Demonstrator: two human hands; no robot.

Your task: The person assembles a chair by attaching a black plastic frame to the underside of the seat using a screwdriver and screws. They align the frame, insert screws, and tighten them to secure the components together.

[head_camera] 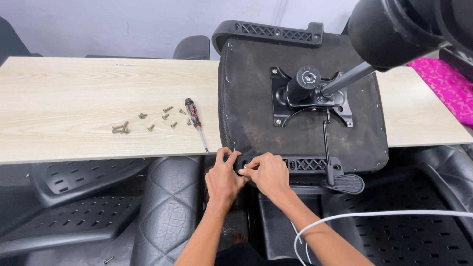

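An upturned black office chair seat [251, 118] lies on a light wooden table [88, 98], its metal tilt mechanism [310, 96] and gas cylinder facing up. My left hand [222, 177] and my right hand [267, 173] meet at the near black plastic armrest bracket [308, 164] on the seat's front edge. The right fingers pinch a small pale part, likely a screw, against the bracket; the left fingers press on the bracket beside it. A red-and-black screwdriver [194, 118] lies just left of the seat, next to several loose brass screws [148, 122].
Black chair backs and perforated plastic shells [74, 207] are stacked below the table edge. A white cable [374, 216] loops at lower right. A pink cloth [448, 86] lies at the far right. One screw [109, 259] rests on a shell at the bottom.
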